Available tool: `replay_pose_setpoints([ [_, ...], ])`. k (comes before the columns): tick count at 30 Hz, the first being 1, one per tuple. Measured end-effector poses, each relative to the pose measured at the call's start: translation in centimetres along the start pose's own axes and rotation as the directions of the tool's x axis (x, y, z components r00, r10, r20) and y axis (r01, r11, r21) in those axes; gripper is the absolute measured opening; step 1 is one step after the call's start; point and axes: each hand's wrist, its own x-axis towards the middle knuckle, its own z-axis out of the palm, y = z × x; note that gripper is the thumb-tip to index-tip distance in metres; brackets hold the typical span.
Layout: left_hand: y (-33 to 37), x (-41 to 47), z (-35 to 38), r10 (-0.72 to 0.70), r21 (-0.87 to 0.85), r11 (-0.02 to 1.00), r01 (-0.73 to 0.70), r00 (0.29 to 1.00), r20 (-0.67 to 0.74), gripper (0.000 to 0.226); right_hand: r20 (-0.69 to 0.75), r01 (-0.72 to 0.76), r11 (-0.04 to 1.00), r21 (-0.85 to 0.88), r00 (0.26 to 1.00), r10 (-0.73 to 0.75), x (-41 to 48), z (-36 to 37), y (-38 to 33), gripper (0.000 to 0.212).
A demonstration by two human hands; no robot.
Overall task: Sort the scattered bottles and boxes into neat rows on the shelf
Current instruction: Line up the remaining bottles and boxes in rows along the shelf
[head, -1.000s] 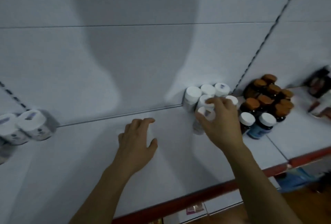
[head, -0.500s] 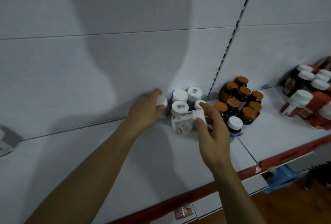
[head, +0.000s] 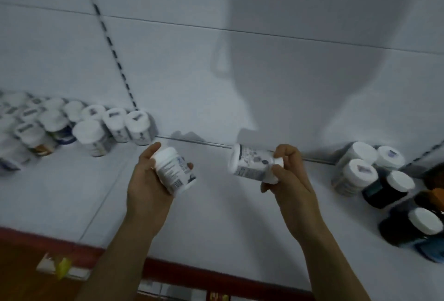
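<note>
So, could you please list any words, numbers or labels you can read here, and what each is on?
Nothing is legible.
Left bottle, held by the left hand: label and barcode, too blurred.
Right bottle, held by the right hand: label blurred.
Cap stickers on the shelf bottles: blurred.

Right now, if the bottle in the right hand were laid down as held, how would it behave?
It would probably roll: the white bottle is round and lies sideways in the right hand, above a smooth, flat shelf. It seems light and rigid, since a grip at one end alone carries it.
</note>
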Motion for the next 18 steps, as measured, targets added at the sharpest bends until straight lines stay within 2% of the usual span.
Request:
replay_pose_setpoints([
  [4, 3.8, 0.1, -4.9, 0.088, 0.0, 0.996, -0.089, 0.989, -0.115, 0.035, 0.068, 0.036, 0.995, -0.092, 0.997, -0.029, 2.3, 5.9, 1.5, 0.007],
  [7, 6.8, 0.9, -7.9, 0.119, 0.009, 0.993, -0.119, 0.983, -0.14, 0.042, 0.104, 0.02, 0.995, -0.095, 0.995, -0.01, 3.6, 10.1, 1.6, 0.038],
  [8, 7.8, 1.3, -8.9, 0.125, 0.02, 0.992, -0.123, 0.982, -0.14, 0.042, 0.098, 0.01, 0.996, -0.092, 0.995, -0.001, 4.0, 11.5, 1.6, 0.042],
  [11, 10.7, 2.2, -11.9, 0.156, 0.074, 0.986, -0.147, 0.977, -0.145, 0.033, 0.081, -0.002, 0.996, -0.089, 0.997, 0.009, 5.0, 15.5, 1.9, 0.043],
  [13, 12.2, 3.1, -13.9, 0.221, 0.198, 0.962, -0.19, 0.964, -0.146, 0.033, 0.076, 0.014, 0.992, -0.129, 0.997, -0.004, 5.8, 18.0, 2.1, 0.04],
  [16, 14.0, 4.8, -16.4, 0.332, 0.532, 0.811, -0.246, 0.941, -0.072, 0.038, 0.142, 0.094, 0.945, -0.312, 0.989, -0.051, 7.9, 21.6, 2.6, 0.036],
  [18, 14.6, 5.6, -16.7, 0.379, 0.708, 0.644, -0.289, 0.925, 0.033, 0.042, 0.238, 0.208, 0.833, -0.513, 0.967, -0.095, 9.5, 22.8, 2.0, 0.04],
])
